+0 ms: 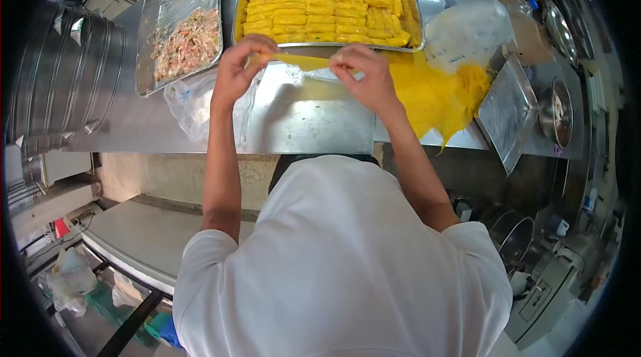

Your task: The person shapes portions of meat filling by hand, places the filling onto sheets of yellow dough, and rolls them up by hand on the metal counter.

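A yellow roll (304, 61) stretches level between my two hands, raised over a metal work surface (307, 120). My left hand (239, 69) pinches its left end, and my right hand (368, 75) has the other end between closed fingers. Just beyond them, many similar yellow rolls (320, 5) lie in packed rows in a metal tray (420, 23). To the left, a tilted metal tray (163, 7) contains a pinkish chopped filling (187, 43). Thin yellow wrapper sheets (424, 100) with shredded-looking edges lie spread on the table at my right.
A clear plastic bag (193, 107) lies beside my left forearm. Another plastic bag (471, 30) is at the back right. A bare metal tray (509, 113) juts over the table edge, near a steel bowl (556, 113). Stacked round metal steamers (67, 80) stand far left.
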A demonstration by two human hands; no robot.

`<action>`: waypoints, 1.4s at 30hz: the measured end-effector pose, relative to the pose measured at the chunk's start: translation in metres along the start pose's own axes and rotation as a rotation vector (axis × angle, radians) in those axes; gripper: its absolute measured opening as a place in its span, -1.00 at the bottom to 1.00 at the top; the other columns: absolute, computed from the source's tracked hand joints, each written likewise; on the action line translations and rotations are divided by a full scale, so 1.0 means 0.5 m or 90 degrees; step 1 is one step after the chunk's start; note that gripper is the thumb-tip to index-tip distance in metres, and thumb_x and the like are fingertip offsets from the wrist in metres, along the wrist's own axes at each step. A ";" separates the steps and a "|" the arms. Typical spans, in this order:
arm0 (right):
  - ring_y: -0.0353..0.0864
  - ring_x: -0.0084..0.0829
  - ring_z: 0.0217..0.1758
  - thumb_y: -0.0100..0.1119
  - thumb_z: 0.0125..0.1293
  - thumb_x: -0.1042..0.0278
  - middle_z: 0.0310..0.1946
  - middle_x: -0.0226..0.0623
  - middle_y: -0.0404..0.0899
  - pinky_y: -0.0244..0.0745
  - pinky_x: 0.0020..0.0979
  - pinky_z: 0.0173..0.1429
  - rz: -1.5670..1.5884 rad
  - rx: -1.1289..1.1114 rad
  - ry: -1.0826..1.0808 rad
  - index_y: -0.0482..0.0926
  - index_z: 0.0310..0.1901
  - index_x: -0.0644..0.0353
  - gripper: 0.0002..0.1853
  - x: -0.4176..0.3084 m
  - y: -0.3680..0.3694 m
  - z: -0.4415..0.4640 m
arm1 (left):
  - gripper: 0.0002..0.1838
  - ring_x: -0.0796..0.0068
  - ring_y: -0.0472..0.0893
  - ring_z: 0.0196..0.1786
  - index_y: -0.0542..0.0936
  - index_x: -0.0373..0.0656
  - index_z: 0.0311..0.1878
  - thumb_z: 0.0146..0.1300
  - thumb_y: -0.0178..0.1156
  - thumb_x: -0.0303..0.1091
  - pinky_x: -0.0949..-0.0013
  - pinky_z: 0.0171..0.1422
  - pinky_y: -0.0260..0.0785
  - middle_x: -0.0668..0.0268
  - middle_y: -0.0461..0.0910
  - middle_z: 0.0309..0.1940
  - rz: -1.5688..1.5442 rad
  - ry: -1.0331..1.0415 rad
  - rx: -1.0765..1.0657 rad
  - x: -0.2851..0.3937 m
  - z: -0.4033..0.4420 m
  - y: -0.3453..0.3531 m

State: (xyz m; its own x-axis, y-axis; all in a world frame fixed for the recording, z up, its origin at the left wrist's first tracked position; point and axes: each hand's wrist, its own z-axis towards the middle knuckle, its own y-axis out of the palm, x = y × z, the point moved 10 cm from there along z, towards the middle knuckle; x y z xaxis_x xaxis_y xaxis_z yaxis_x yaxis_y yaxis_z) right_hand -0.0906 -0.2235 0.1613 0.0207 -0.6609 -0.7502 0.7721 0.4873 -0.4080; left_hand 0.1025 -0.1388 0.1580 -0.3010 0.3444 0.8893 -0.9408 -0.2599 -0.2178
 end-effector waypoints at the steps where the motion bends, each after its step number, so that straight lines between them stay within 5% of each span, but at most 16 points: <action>1: 0.65 -0.24 -0.25 0.31 0.11 0.49 -0.27 -0.23 0.61 0.55 -0.37 -0.20 -0.045 -0.034 -0.006 0.65 -0.26 0.19 -0.86 0.009 0.022 -0.027 | -0.94 0.41 0.57 -0.07 0.58 -0.22 -0.23 0.25 0.22 -0.51 0.38 0.10 0.37 0.27 0.62 -0.24 0.029 -0.002 -0.028 -0.015 -0.025 0.006; 6: 0.56 -0.23 0.01 0.30 0.13 0.37 -0.03 -0.23 0.54 0.52 -0.26 0.02 -0.122 -0.267 0.107 0.64 -0.16 0.16 -0.78 0.081 0.147 -0.168 | -0.61 0.14 0.57 0.04 0.63 -0.22 -0.22 -0.19 0.07 -0.72 0.22 0.21 0.36 0.19 0.65 -0.14 0.193 -0.127 -0.175 -0.157 -0.171 0.063; 10: 0.47 -0.17 0.11 0.32 0.09 0.34 0.05 -0.19 0.48 0.47 -0.21 0.14 -0.178 -0.330 0.156 0.64 -0.12 0.16 -0.72 0.107 0.175 -0.227 | -0.50 0.08 0.52 0.10 0.63 -0.23 -0.13 -0.24 0.02 -0.69 0.21 0.25 0.34 0.12 0.63 -0.06 0.293 -0.190 -0.254 -0.171 -0.226 0.087; 17: 0.49 -0.12 0.08 0.33 0.07 0.36 0.03 -0.17 0.51 0.49 -0.21 0.11 -0.270 -0.400 0.257 0.66 -0.15 0.19 -0.72 0.134 0.181 -0.222 | -0.62 0.10 0.54 0.03 0.65 -0.20 -0.21 -0.19 0.07 -0.60 0.15 0.18 0.37 0.18 0.63 -0.09 0.298 -0.112 -0.115 -0.133 -0.227 0.121; 22: 0.59 -0.06 -0.10 0.30 0.08 0.40 -0.23 -0.10 0.63 0.50 -0.20 0.04 -0.169 -0.238 0.124 0.68 -0.22 0.24 -0.79 0.099 0.174 -0.062 | -0.73 0.24 0.55 -0.03 0.64 -0.16 -0.26 -0.11 0.16 -0.56 0.20 0.06 0.32 0.30 0.64 -0.19 0.294 -0.078 0.015 -0.161 -0.254 0.124; 27: 0.63 -0.03 -0.21 0.29 0.12 0.42 -0.26 -0.05 0.64 0.53 -0.20 -0.09 -0.009 -0.246 -0.021 0.67 -0.17 0.24 -0.78 0.009 0.312 0.121 | -0.74 0.28 0.54 0.00 0.64 -0.15 -0.28 -0.11 0.16 -0.57 0.22 0.06 0.26 0.33 0.64 -0.20 0.301 -0.067 0.034 -0.165 -0.265 0.120; 29: 0.61 0.04 -0.12 0.19 0.09 0.53 -0.23 0.04 0.63 0.49 -0.12 0.01 0.019 -0.271 -0.066 0.67 -0.20 0.30 -0.78 -0.035 0.394 0.193 | -0.74 0.28 0.54 -0.01 0.64 -0.15 -0.28 -0.12 0.17 -0.58 0.22 0.06 0.26 0.32 0.64 -0.21 0.288 -0.065 0.050 -0.175 -0.271 0.116; 33: 0.61 0.10 -0.21 0.19 0.10 0.46 -0.35 0.13 0.59 0.52 -0.08 -0.10 -0.133 -0.266 -0.194 0.62 -0.28 0.31 -0.84 0.027 0.583 0.340 | -0.72 0.29 0.54 0.00 0.63 -0.15 -0.28 -0.15 0.19 -0.60 0.23 0.05 0.26 0.32 0.63 -0.21 0.271 -0.063 0.056 -0.174 -0.275 0.112; 38: 0.66 0.06 -0.19 0.15 0.04 0.48 -0.32 0.08 0.65 0.55 -0.09 -0.02 -0.440 -0.561 -0.228 0.66 -0.30 0.27 -0.82 0.167 0.793 0.384 | -0.74 0.32 0.53 -0.01 0.62 -0.16 -0.29 -0.13 0.17 -0.59 0.24 0.02 0.25 0.35 0.62 -0.21 0.286 -0.042 0.059 -0.170 -0.279 0.110; 42: 0.66 0.03 -0.11 0.15 0.07 0.44 -0.26 0.08 0.66 0.55 -0.13 0.02 -0.580 -0.663 -0.311 0.67 -0.28 0.27 -0.81 0.152 0.818 0.326 | -0.79 0.34 0.51 -0.04 0.57 -0.16 -0.37 -0.17 0.14 -0.58 0.24 -0.01 0.25 0.40 0.59 -0.25 0.291 -0.043 0.087 -0.168 -0.277 0.097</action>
State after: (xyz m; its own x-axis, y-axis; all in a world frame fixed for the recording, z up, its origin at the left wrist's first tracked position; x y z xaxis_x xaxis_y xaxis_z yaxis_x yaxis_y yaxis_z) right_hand 0.3301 -0.1673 0.0223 0.1592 -0.9791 0.1268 -0.1566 -0.1518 -0.9759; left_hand 0.0604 -0.0556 0.0169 -0.6645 0.1090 0.7393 -0.6836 -0.4882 -0.5425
